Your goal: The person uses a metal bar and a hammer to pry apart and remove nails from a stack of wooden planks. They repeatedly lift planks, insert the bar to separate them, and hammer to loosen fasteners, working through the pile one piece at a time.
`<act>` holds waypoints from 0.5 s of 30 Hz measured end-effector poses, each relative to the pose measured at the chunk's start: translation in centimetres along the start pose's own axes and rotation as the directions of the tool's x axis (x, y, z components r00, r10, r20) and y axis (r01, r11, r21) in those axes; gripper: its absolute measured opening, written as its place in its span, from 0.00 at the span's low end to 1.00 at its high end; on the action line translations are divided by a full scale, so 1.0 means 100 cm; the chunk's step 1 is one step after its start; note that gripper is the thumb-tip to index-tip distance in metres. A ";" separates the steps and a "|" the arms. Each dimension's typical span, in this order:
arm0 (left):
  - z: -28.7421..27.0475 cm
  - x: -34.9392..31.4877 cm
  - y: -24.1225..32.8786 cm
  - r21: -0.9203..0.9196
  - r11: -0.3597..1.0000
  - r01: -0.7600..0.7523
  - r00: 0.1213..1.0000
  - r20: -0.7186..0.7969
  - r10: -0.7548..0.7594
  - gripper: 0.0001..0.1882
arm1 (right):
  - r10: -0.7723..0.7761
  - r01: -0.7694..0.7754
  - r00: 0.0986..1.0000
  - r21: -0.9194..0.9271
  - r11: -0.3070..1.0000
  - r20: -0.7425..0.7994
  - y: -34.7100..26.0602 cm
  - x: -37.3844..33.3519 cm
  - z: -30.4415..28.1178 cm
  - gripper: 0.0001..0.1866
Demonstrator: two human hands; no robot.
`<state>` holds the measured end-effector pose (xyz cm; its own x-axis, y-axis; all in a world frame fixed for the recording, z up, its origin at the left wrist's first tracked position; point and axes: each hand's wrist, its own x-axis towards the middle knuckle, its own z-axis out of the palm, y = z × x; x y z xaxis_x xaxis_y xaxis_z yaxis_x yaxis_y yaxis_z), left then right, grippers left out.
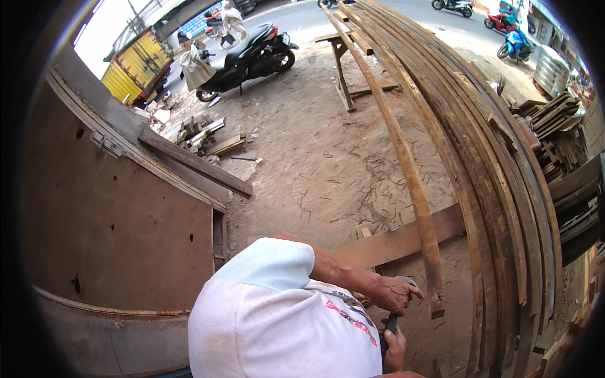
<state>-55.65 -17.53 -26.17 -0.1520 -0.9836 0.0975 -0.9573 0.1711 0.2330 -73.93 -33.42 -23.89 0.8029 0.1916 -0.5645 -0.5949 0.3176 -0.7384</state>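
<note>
Both hands (396,321) clenched around dark hammer (392,322) beside rough weathered plank (409,176).

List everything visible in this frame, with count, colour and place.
long planks: many, brown, stacked at right
single plank: one, light brown, leaning beside stack
sawhorse: one, wooden, top centre
motorbike: one, black, top left
wood scraps: several, brown, on dirt at left
board panel: one, dark brown, left
left hand: one, on a dark tool by plank end
right hand: one, gripping a dark handle
</note>
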 end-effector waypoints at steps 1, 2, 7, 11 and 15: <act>-0.002 0.001 0.003 -0.008 1.000 0.011 1.000 0.019 -0.011 0.02 | 0.002 -0.002 1.000 -0.089 0.996 0.001 0.000 0.000 -0.002 0.25; -0.004 0.000 0.006 -0.015 1.000 0.025 0.999 0.033 -0.024 0.02 | 0.004 -0.004 1.000 -0.183 0.983 0.002 -0.006 0.001 0.000 0.25; -0.014 0.004 -0.002 0.000 0.998 0.062 0.980 -0.187 -0.061 0.07 | -0.167 0.020 0.967 -0.596 0.803 -0.193 -0.014 0.016 0.019 0.25; -0.084 0.000 0.001 -0.182 0.976 0.117 0.850 -0.490 -0.193 0.19 | -0.622 0.253 0.738 -0.747 0.615 -0.262 0.014 0.061 -0.013 0.23; -0.096 -0.032 -0.040 -0.206 0.941 0.269 0.720 -0.606 -0.338 0.23 | -0.637 0.236 0.679 -0.712 0.661 -0.366 -0.008 0.079 0.002 0.25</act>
<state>-49.01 -14.51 -18.13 0.3632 -0.7312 0.5774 -0.8910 -0.0914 0.4447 -67.09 -31.99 -27.69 0.9099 -0.4121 -0.0480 -0.2305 -0.4059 -0.8844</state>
